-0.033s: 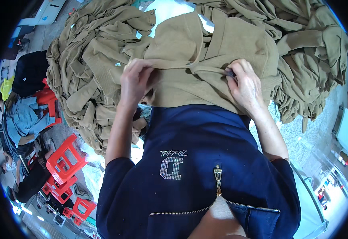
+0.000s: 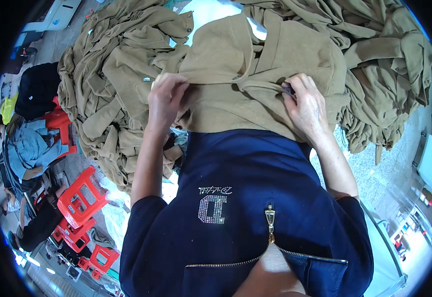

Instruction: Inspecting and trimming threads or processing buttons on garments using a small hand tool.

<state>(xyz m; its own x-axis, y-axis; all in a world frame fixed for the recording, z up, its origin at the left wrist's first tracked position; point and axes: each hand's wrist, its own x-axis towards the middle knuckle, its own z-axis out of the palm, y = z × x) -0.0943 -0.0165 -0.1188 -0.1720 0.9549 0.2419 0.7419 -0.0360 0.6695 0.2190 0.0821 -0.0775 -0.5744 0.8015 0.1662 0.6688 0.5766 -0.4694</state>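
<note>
A tan knitted garment [image 2: 290, 54] lies spread across my lap and the pile in front of me. My left hand [image 2: 165, 99] pinches its edge at the left, fingers bent and thumb against them. On the other side, my right hand [image 2: 305, 104] grips a narrow folded band of the same garment between thumb and fingers. Something small and dark shows inside the right-hand grip; its kind cannot be made out. Between both hands the band is drawn nearly straight, with a crossing fold [image 2: 240, 79] at the middle.
Heaps of similar tan garments [image 2: 122, 64] lie to the left, and more tan garments [image 2: 384, 84] to the right. Red plastic stools [image 2: 83, 195] stand at the left, near blue-grey clothes [image 2: 32, 146]. A person in dark clothing [image 2: 40, 225] is at the far left.
Hardly anything differs. My left hand sits very slightly further left, and the band between the hands looks a little tauter.
</note>
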